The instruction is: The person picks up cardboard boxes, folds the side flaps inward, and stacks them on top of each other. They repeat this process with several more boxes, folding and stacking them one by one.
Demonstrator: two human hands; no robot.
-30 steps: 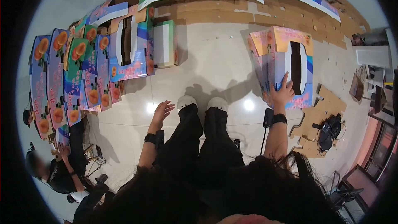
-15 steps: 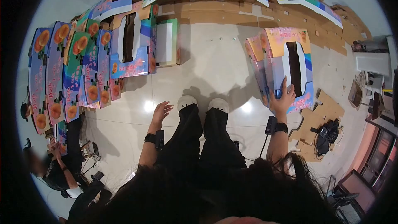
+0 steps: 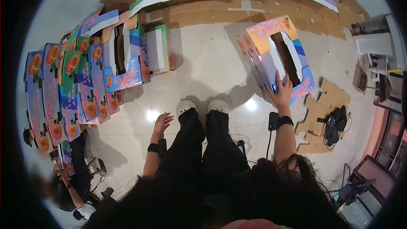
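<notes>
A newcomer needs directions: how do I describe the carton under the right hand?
Start from the flattened brown cardboard along the far edge, then come nearer on the right to the printed carton with an orange flap and a long dark opening. A similar carton stands on the left, but only this one has the right hand on it.

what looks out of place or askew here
The box under the right hand sits turned at an angle compared with the open-topped box at left. Small pale scraps litter the floor, and black gear lies on flattened cardboard.
</notes>
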